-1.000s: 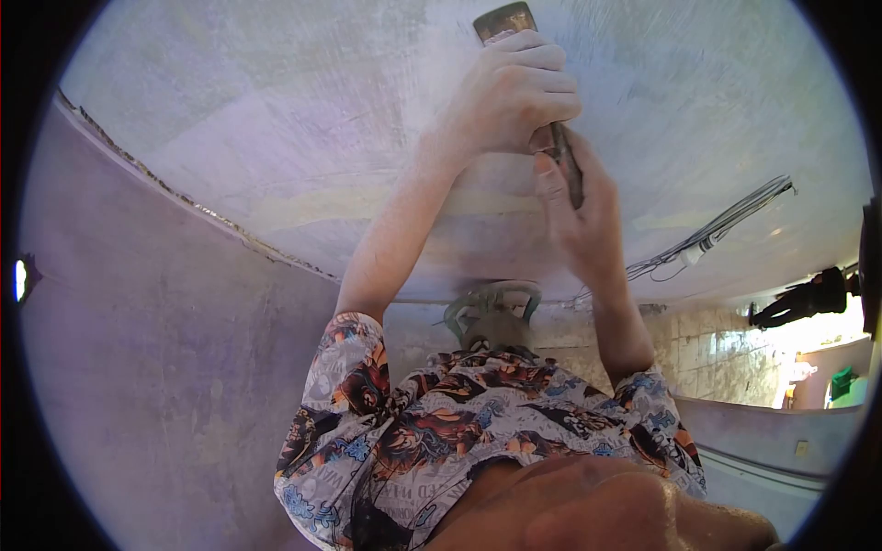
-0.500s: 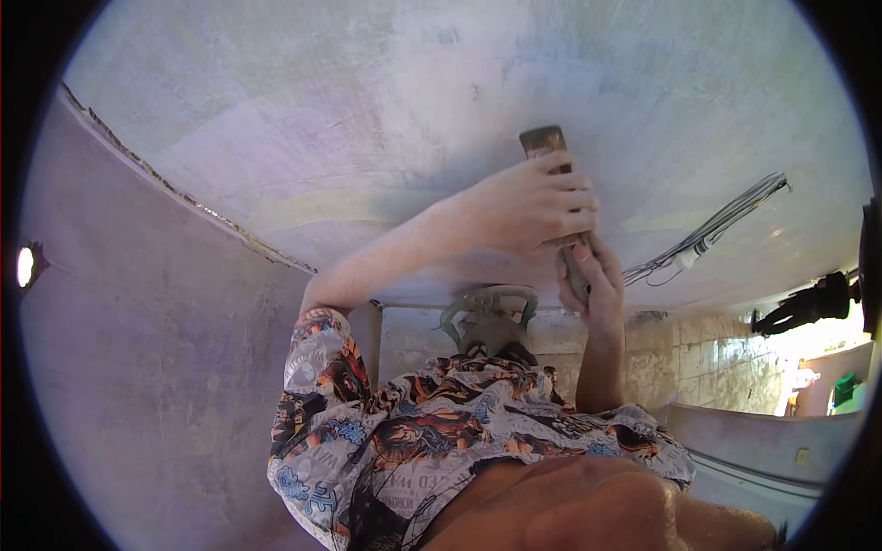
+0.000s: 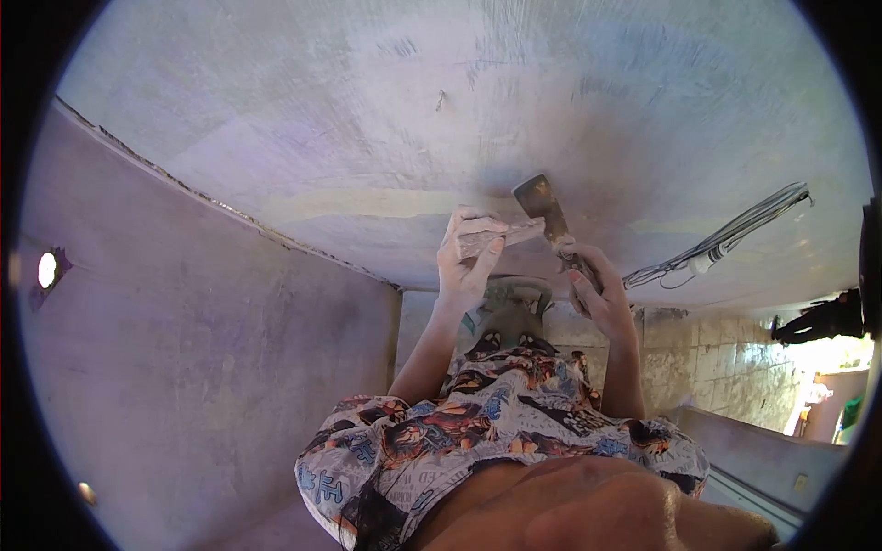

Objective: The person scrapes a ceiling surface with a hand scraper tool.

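Observation:
My right hand (image 3: 599, 285) grips the handle of a putty knife (image 3: 540, 198), its dark, stained blade tilted up and to the left. In my left hand (image 3: 467, 253) is a flat, whitish, putty-smeared piece (image 3: 503, 237), pinched between thumb and fingers. I cannot tell exactly what that piece is. Its narrow right end overlaps the lower part of the blade in this view. Pale dust coats both hands. Beyond them is a plastered surface (image 3: 349, 119) with patchy smears and a yellowish band.
Below, my sandalled feet (image 3: 510, 342) stand on a green plastic chair (image 3: 542, 292). A bundle of loose cables (image 3: 735, 230) hangs from the plaster at right. A lit lamp (image 3: 48, 269) sits on the left wall. A person in dark clothes (image 3: 822, 317) is at the far right.
My left hand has moved left, off the putty knife, and now shows the flat piece. The putty knife has come lower, and the view has shifted slightly.

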A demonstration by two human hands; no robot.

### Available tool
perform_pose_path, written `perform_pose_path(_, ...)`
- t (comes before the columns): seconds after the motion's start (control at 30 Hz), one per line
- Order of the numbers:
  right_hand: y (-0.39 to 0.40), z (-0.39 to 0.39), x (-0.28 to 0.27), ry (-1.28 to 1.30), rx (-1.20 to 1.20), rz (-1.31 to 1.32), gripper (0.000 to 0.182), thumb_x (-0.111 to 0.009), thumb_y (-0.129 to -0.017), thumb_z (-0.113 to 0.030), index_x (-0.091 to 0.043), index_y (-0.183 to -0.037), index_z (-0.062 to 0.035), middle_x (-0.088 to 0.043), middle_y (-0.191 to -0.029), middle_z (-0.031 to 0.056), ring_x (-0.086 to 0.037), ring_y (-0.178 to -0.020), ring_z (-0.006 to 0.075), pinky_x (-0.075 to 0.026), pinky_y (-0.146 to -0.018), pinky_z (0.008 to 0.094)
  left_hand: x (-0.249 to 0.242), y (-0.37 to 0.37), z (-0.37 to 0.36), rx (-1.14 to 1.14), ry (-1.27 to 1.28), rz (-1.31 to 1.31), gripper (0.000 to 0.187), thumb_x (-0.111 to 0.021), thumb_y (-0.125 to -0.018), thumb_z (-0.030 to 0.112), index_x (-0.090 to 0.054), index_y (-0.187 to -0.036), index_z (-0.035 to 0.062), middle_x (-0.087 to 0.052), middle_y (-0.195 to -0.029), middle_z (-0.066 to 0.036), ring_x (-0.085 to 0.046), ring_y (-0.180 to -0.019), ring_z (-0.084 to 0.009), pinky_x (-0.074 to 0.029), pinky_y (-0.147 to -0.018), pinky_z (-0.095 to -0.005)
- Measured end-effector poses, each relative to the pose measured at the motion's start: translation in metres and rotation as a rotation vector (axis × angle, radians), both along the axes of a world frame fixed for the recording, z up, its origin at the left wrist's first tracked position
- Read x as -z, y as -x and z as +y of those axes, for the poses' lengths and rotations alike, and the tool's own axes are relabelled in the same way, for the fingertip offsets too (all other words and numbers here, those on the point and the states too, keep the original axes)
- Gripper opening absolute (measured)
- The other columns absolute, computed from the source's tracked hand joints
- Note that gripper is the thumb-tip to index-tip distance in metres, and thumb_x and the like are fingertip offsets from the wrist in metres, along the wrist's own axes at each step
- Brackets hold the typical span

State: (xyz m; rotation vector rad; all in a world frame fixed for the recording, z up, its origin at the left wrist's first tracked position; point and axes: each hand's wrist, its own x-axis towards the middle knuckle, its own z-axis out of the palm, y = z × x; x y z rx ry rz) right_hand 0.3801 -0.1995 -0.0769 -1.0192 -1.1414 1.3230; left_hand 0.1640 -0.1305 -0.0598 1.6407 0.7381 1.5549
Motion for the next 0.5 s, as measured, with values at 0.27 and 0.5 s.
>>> perform_pose_path(0.27, 0.02, 0.03, 0.005, -0.157, -0.204, -0.077, 0.028, -0.067, -0.09, -0.011, -0.062, -0.115, 0.0011, -0.065, -0.096, 0.0058, -0.053, -0.085, 0.0091, -0.044, -0.079, 0.0243, 0.019, -0.006, -0.026, -0.114, 0.025, -0.011, 0.024, -0.078, -0.079, 0.002, -0.067, -0.1, 0.0004, -0.061, -0.095, -0.01, -0.064, -0.094, -0.0225, -0.053, -0.077, -0.0323)
perform_pose_path(0.5, 0.034, 0.033, -0.004, 0.012, -0.31, 0.239, 0.029, -0.066, -0.093, -0.017, -0.063, -0.115, 0.0021, -0.059, -0.076, -0.0006, -0.048, -0.06, 0.0037, -0.037, -0.05, 0.0197, 0.025, -0.027, -0.045, -0.367, -0.345, 0.157, 0.022, -0.08, -0.066, -0.006, -0.075, -0.085, 0.0047, -0.062, -0.092, -0.007, -0.065, -0.096, -0.0239, -0.055, -0.079, -0.0317)
